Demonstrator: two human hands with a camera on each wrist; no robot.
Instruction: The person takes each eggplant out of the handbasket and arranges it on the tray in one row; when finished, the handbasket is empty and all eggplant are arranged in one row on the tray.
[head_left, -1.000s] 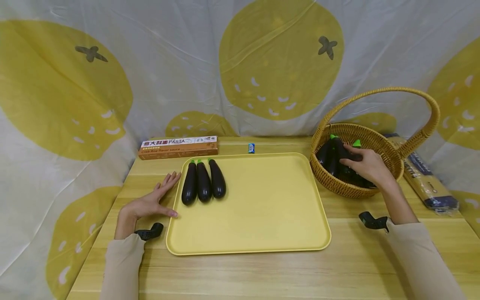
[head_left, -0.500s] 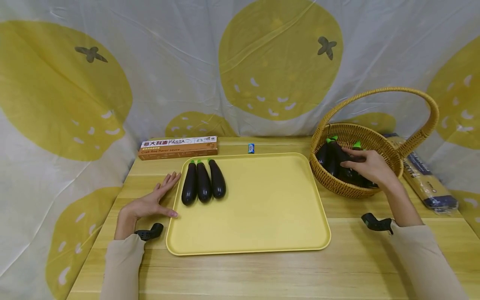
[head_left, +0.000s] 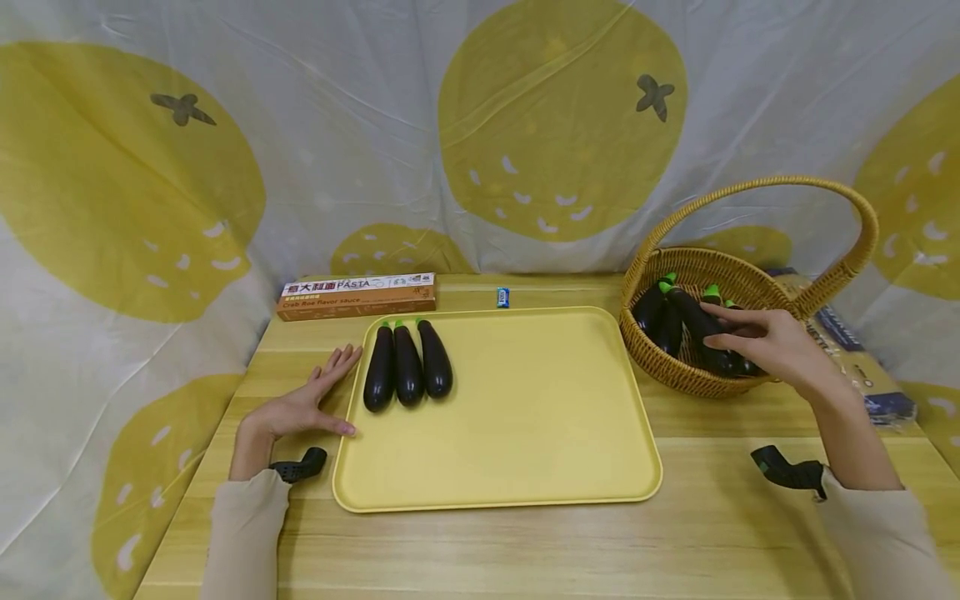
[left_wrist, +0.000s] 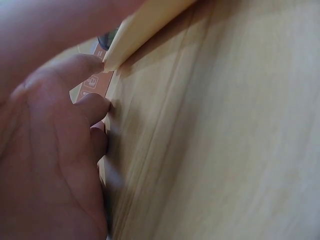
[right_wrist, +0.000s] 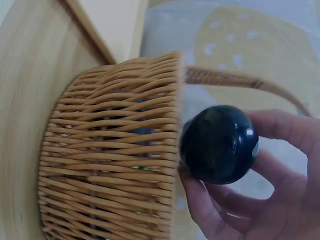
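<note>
Eggplant (head_left: 697,323) gripped by right hand (head_left: 780,343), lifted higher over basket (head_left: 670,375) than before, left hand (head_left: 300,406) still spread at tray (head_left: 517,417) edge

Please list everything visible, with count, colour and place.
Tray: one, yellow, central
Table: one, light wood, beneath tray
Eggplants: three, dark, tray's left part
Basket: one, tan, right of tray
Other eggplants: several, count unclear, dark, inside basket
Held eggplant: one, dark, over basket
Pasta box: one, brown-white, back left
Small packet: one, blue, behind tray
Plastic package: one, yellow-blue, right of basket
Cloth backdrop: one, white-yellow, behind table
Wrist devices: two, black, wrists
Sleeves: two, beige, forearms
Left hand: one, tray's left edge
Right hand: one, gripping eggplant
</note>
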